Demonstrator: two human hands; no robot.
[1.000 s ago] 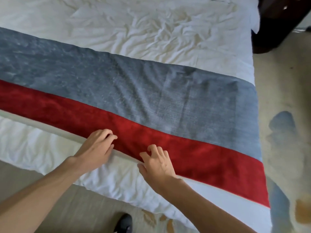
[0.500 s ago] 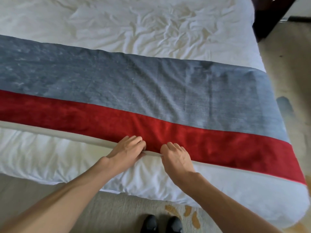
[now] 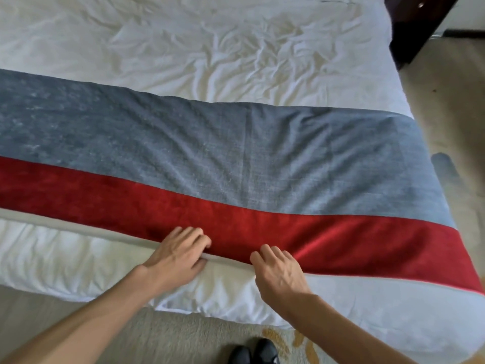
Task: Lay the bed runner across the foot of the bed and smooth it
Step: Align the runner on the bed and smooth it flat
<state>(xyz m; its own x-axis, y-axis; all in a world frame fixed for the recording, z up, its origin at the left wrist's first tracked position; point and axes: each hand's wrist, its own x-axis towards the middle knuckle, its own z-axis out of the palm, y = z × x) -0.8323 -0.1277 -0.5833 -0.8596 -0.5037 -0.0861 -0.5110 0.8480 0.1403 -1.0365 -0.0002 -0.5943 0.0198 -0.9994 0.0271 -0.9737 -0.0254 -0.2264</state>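
- Left hand [image 3: 178, 254] pinches the near hem of the bed runner [image 3: 236, 158], fingers bent on top and thumb tucked under the edge.
- Right hand [image 3: 280, 271], just beside it, grips the same hem, curled fingertips digging into the red band [image 3: 341, 248]; its underside is hidden.
- The runner lies across the foot of the bed [image 3: 210, 48], with creases in the blue part.
- Its left end is cut off by the frame; its right end drops over the bed's side.
- Dark shoes [image 3: 252, 353] are half cropped at the bottom.
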